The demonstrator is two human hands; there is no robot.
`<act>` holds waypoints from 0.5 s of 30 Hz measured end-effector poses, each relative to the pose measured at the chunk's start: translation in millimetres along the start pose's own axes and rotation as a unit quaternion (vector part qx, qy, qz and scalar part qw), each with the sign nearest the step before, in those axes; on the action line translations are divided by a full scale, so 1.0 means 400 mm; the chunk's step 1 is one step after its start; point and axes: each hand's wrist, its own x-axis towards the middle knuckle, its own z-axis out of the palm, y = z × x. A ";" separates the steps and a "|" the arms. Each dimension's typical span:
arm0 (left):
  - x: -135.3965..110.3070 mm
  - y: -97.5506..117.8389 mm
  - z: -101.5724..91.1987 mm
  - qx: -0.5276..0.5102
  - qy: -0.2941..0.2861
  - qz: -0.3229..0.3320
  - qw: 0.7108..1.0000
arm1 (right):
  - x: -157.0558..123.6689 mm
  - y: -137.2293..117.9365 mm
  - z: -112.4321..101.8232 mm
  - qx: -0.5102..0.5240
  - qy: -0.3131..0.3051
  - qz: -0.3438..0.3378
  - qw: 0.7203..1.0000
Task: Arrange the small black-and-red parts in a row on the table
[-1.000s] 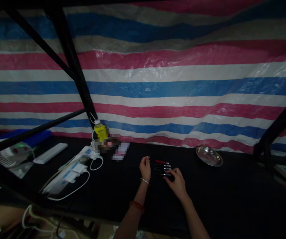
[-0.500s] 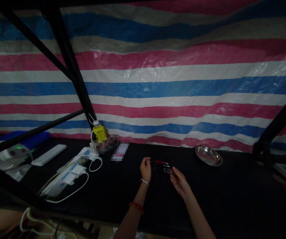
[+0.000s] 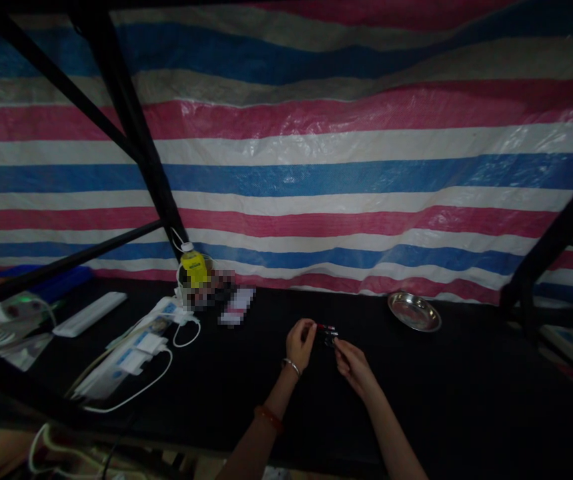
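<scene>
- The small bunch of pens (image 3: 327,331) lies on the black table (image 3: 416,400), between my two hands
- My left hand (image 3: 300,343) curls its fingers (image 3: 311,328) shut on the red-capped end
- My right hand (image 3: 354,363) pinches its fingertips (image 3: 337,344) on the other end
- The steel dish (image 3: 414,312) sits well apart, to my right

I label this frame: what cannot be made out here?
Head view:
Small red and black pens: tiny, dark, partly behind the fingers of left hand and right hand; number and grip unclear.
Things beside the yellow-labelled plastic bottle: pixel-blurred.
Pale items at far left: behind black metal bars, cut by the edge.
</scene>
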 end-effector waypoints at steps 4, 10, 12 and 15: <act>-0.018 0.022 -0.011 0.104 -0.082 0.125 0.983 | -0.004 -0.003 0.007 -0.041 -0.003 -0.006 0.999; -0.026 0.037 -0.014 0.107 -0.124 0.155 0.974 | -0.006 -0.011 0.003 -0.034 -0.004 -0.014 0.999; -0.028 0.042 -0.019 0.080 -0.135 0.124 0.980 | -0.005 -0.013 -0.003 -0.027 -0.011 -0.012 1.000; -0.033 0.043 -0.032 0.059 -0.135 0.078 0.986 | -0.002 -0.015 -0.014 -0.021 -0.013 -0.004 1.000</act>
